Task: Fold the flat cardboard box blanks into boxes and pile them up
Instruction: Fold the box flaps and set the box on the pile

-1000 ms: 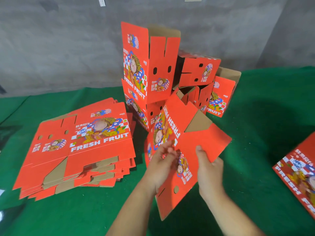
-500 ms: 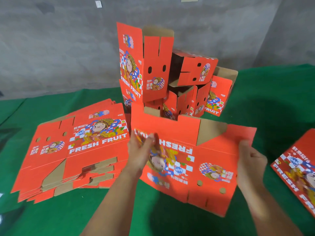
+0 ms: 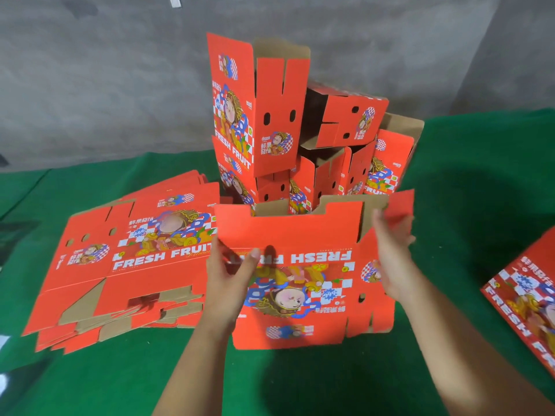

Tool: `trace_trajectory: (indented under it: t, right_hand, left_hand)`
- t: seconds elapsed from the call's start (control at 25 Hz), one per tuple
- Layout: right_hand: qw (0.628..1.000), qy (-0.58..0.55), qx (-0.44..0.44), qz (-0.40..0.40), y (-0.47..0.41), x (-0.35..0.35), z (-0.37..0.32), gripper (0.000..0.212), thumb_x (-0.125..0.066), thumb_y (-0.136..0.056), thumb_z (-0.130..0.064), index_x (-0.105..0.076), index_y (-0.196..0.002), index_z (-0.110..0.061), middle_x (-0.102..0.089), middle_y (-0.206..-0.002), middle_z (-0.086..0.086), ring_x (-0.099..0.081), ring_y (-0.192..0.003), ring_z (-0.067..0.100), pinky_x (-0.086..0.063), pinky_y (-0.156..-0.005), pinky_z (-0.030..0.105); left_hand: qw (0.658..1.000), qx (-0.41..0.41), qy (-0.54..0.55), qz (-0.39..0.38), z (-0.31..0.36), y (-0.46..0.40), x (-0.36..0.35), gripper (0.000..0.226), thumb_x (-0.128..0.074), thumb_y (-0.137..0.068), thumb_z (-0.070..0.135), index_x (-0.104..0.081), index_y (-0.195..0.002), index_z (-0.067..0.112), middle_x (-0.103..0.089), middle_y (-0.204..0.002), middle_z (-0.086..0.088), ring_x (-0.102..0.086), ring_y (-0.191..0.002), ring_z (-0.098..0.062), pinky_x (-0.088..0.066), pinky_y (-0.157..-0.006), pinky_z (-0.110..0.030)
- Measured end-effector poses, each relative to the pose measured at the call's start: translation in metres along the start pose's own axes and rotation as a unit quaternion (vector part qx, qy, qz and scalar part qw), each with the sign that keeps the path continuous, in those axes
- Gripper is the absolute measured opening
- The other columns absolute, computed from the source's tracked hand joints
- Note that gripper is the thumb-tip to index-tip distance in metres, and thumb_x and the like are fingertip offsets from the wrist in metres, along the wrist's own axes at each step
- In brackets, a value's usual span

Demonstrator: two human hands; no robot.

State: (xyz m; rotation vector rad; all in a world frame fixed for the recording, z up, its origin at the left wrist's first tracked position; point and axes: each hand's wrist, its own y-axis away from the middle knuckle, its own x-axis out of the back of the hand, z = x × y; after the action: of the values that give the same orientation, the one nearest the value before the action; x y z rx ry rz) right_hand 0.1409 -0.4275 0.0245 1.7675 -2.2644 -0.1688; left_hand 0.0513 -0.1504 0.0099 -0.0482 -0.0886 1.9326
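- The box blank (image 3: 303, 283) is held up just above the green table (image 3: 465, 205), in front of the pile of folded boxes (image 3: 300, 130), with its printed face toward the camera and upside down.
- It looks light and stiff: thin corrugated card that should bend cleanly along its scored lines but crease or tear at the slots if forced. The best hold is likely at the side edges near the folds, not on the loose flaps.
- The left hand (image 3: 231, 280) grips the blank's left edge, thumb on the printed face, fingers curled behind it.
- The right hand (image 3: 390, 253) is at the right side, palm turned inward, fingers straight and slightly spread against the side panel; whether the thumb pinches the card I cannot tell.
- Both forearms reach forward from below, wrists level.
- A stack of flat blanks (image 3: 129, 265) lies to the left; another blank (image 3: 528, 301) lies at the right edge.
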Motion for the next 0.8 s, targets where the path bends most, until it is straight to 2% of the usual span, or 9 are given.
trace_trajectory:
  t: [0.12,0.24,0.32,0.36,0.48,0.56,0.64,0.72,0.8]
  right_hand:
    - [0.980,0.010,0.051,-0.190,0.016,-0.028,0.011,0.122,-0.072,-0.057,-0.092,-0.009,-0.156,-0.060,-0.031,-0.167,-0.014,-0.042,-0.147,0.010,-0.029,-0.124,0.048]
    - [0.974,0.047,0.075,-0.211,0.026,-0.063,0.024,0.113,-0.075,-0.068,-0.080,-0.020,-0.161,-0.045,-0.048,-0.152,-0.016,-0.060,-0.124,-0.001,-0.043,-0.111,0.032]
    - [0.977,0.078,0.065,-0.188,0.025,-0.075,0.033,0.091,-0.073,-0.087,-0.057,-0.025,-0.161,-0.037,-0.045,-0.151,-0.013,-0.055,-0.127,0.005,-0.043,-0.109,0.034]
    - [0.979,0.084,0.057,-0.176,0.024,-0.075,0.039,0.080,-0.072,-0.093,-0.044,-0.029,-0.160,-0.033,-0.045,-0.152,-0.010,-0.053,-0.131,0.010,-0.042,-0.112,0.037]
    - [0.981,0.115,0.068,-0.144,0.017,-0.065,0.058,0.067,-0.070,-0.098,-0.025,-0.039,-0.157,-0.022,-0.050,-0.149,-0.004,-0.047,-0.138,0.014,-0.036,-0.113,0.031]
    - [0.983,0.138,0.051,-0.106,0.010,-0.054,0.062,0.072,-0.069,-0.098,-0.030,-0.033,-0.160,-0.020,-0.044,-0.157,0.002,-0.043,-0.141,0.017,-0.031,-0.106,0.025]
    - [0.988,0.137,0.046,-0.052,0.000,-0.042,0.059,0.081,-0.068,-0.098,-0.038,-0.025,-0.163,-0.019,-0.034,-0.165,0.005,-0.036,-0.148,0.020,-0.029,-0.111,0.026]
    - [0.993,0.104,0.051,0.005,-0.013,-0.028,0.048,0.088,-0.067,-0.095,-0.049,-0.022,-0.164,-0.017,-0.028,-0.168,0.009,-0.029,-0.154,0.025,-0.025,-0.125,0.041]
    - [0.995,0.056,0.052,0.069,-0.023,-0.013,0.033,0.093,-0.060,-0.083,-0.066,-0.033,-0.158,-0.019,-0.040,-0.161,0.010,-0.037,-0.149,0.029,-0.029,-0.123,0.050]
  left_hand:
    - [0.994,-0.044,0.000,-0.101,0.007,0.007,-0.008,0.061,-0.078,-0.088,0.041,-0.049,-0.141,0.045,-0.058,-0.144,0.011,-0.059,-0.130,-0.016,-0.057,-0.096,-0.030]
    - [0.998,-0.050,-0.024,-0.029,0.005,0.001,-0.027,0.077,-0.078,-0.091,0.021,-0.033,-0.155,0.026,-0.053,-0.146,-0.005,-0.067,-0.119,-0.025,-0.060,-0.092,-0.038]
    - [1.000,0.007,-0.018,0.020,-0.001,-0.007,-0.031,0.061,-0.069,-0.094,0.000,-0.044,-0.148,0.013,-0.063,-0.132,-0.014,-0.072,-0.107,-0.030,-0.061,-0.088,-0.046]
    - [0.999,0.030,-0.001,0.034,-0.004,-0.007,-0.030,0.055,-0.063,-0.093,-0.009,-0.051,-0.141,0.014,-0.071,-0.120,-0.008,-0.074,-0.101,-0.025,-0.063,-0.082,-0.045]
    - [0.991,0.072,0.070,0.091,-0.008,-0.004,-0.014,0.075,-0.056,-0.090,-0.016,-0.056,-0.138,0.042,-0.076,-0.095,0.015,-0.073,-0.079,-0.005,-0.060,-0.061,-0.030]
    - [0.994,0.059,0.062,0.073,-0.011,-0.003,-0.004,0.069,-0.055,-0.088,-0.014,-0.070,-0.121,0.046,-0.077,-0.094,0.012,-0.071,-0.074,-0.006,-0.058,-0.060,-0.028]
    - [0.996,0.047,0.072,0.039,-0.010,-0.003,0.001,0.058,-0.055,-0.089,-0.014,-0.071,-0.121,0.031,-0.078,-0.098,0.005,-0.071,-0.076,-0.009,-0.058,-0.062,-0.027]
    - [0.995,0.048,0.081,0.029,-0.010,-0.003,0.005,0.049,-0.053,-0.090,-0.015,-0.068,-0.121,0.020,-0.077,-0.099,0.001,-0.071,-0.076,-0.011,-0.057,-0.060,-0.027]
    - [0.995,0.055,0.078,0.036,-0.009,-0.004,0.009,0.041,-0.050,-0.090,-0.017,-0.062,-0.115,0.013,-0.074,-0.091,-0.004,-0.068,-0.069,-0.015,-0.056,-0.057,-0.031]
